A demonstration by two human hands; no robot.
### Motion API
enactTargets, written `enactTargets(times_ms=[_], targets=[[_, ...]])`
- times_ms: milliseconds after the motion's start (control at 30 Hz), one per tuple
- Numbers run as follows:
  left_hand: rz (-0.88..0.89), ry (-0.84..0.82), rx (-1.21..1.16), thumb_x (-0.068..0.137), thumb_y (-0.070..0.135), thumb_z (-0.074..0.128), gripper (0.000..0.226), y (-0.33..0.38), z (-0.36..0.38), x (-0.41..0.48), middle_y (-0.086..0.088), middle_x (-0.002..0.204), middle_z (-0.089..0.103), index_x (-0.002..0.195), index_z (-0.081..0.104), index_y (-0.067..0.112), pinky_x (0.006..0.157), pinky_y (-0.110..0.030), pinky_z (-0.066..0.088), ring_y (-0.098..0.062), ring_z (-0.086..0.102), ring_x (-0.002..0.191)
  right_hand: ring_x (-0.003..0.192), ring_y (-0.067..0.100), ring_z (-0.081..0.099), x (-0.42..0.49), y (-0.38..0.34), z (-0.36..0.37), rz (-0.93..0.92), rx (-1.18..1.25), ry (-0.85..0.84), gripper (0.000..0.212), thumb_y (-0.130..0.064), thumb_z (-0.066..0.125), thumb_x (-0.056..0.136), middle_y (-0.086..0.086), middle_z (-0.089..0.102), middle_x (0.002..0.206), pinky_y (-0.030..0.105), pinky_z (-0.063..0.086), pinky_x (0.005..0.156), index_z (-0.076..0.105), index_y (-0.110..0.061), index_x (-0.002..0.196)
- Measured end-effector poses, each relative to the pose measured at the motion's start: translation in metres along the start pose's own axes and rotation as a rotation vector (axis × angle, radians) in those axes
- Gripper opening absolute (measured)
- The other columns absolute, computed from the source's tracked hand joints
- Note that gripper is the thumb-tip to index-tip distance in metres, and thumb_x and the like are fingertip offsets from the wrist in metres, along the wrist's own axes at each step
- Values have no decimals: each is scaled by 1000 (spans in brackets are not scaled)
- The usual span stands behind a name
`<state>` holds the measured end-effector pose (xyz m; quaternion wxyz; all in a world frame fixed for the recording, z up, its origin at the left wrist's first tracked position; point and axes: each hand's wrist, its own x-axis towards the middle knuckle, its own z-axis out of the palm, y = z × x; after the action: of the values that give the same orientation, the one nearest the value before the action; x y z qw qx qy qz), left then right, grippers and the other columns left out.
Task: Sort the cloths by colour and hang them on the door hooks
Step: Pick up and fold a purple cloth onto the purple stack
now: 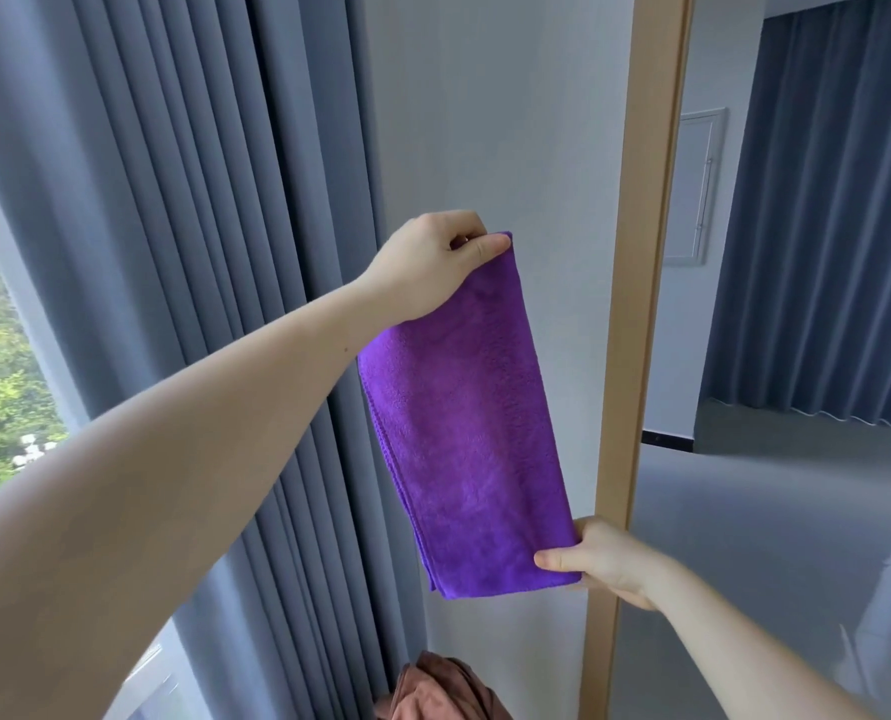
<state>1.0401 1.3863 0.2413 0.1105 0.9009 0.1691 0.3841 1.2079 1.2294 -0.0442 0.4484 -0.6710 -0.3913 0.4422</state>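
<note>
So the purple cloth [464, 418] is up in the air in front of the white wall [485, 122], just left of the wooden door frame [635, 304]. The left hand [433, 262] pinches its top corner and the right hand [604, 558] its bottom one, fingers clamped on fabric, probably to keep the fold flat for hanging. Long axis runs near vertical, bottom leaning right; no hook visible, and a brown cloth [438, 688] waits below.

Both hands [435, 262] holding purple cloth [464, 423], curtain [173, 200]
</note>
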Motion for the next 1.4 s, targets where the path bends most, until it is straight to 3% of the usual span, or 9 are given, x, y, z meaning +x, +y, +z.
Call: enactTargets(times_ms=[133, 333, 467, 567, 733, 1000, 1167, 1300, 1400], targets=[[-18, 38, -29, 101, 46, 58, 31, -1, -8, -1, 8, 74, 57, 89, 66, 19, 69, -29, 42, -13, 52, 72, 100, 5, 73, -2, 24, -5, 161, -295, -81, 27, -28, 78, 89, -11, 79, 103, 37, 52, 106, 73, -21, 114], [-20, -68, -40, 98, 51, 61, 33, -2, -7, -13, -4, 77, 62, 92, 70, 20, 64, -25, 42, -9, 49, 66, 128, 8, 55, -11, -31, -26, 95, -318, -156, 89, -51, 92, 59, -13, 64, 135, 40, 34, 118, 55, -35, 139], [-54, -194, -16, 96, 52, 63, 30, -2, 5, -23, 7, 73, 60, 89, 70, 23, 55, -13, 39, -7, 53, 64, 120, 5, 64, -23, -119, -5, -291, -103, -56, 49, -39, 82, 82, -19, 72, 123, 29, 48, 103, 64, -35, 127], [-75, -330, 31, 97, 52, 63, 34, -6, 12, -28, -1, 89, 71, 97, 72, 19, 70, -26, 49, -18, 63, 82, 106, 13, 73, -20, -164, 20, -495, 39, 51, 30, -16, 77, 89, -5, 77, 113, 28, 58, 90, 70, -22, 118], [-165, -338, 16, 90, 55, 69, 36, -22, 0, -44, 7, 93, 70, 105, 70, 22, 71, -25, 49, -10, 63, 82, 91, 20, 76, 2, -184, 52, -565, 148, 241, 9, -15, 80, 87, 2, 80, 96, 41, 60, 87, 77, -19, 94], [-401, -751, 316, 76, 45, 84, 28, -73, -32, -89, 5, 87, 74, 91, 72, 26, 73, -29, 61, -17, 72, 81, 76, 14, 75, 14, -167, 59, -517, 146, 211, 5, -18, 79, 88, -3, 79, 84, 28, 60, 67, 76, -17, 92], [-562, -619, 232, 82, 38, 74, 23, -94, -34, -118, -1, 74, 62, 83, 71, 15, 65, -27, 50, -16, 59, 62, 75, 9, 74, 24, -147, 60, -500, 135, 211, 5, -21, 80, 88, -7, 79, 83, 25, 61, 68, 76, -18, 90], [-731, -293, -309, 85, 26, 73, 20, -102, -19, -158, -5, 104, 77, 103, 75, 19, 94, -36, 59, -20, 74, 99, 70, 4, 71, 35, -129, 65, -498, 207, 204, 7, -24, 78, 89, -11, 77, 79, 19, 55, 62, 74, -18, 88], [-791, -43, -649, 99, 9, 61, 23, -97, -1, -194, -4, 111, 77, 117, 72, 19, 90, -37, 60, -20, 74, 100, 74, 7, 70, 42, -115, 76, -466, 208, 161, 10, -27, 78, 90, -11, 77, 81, 25, 52, 68, 74, -19, 86]])
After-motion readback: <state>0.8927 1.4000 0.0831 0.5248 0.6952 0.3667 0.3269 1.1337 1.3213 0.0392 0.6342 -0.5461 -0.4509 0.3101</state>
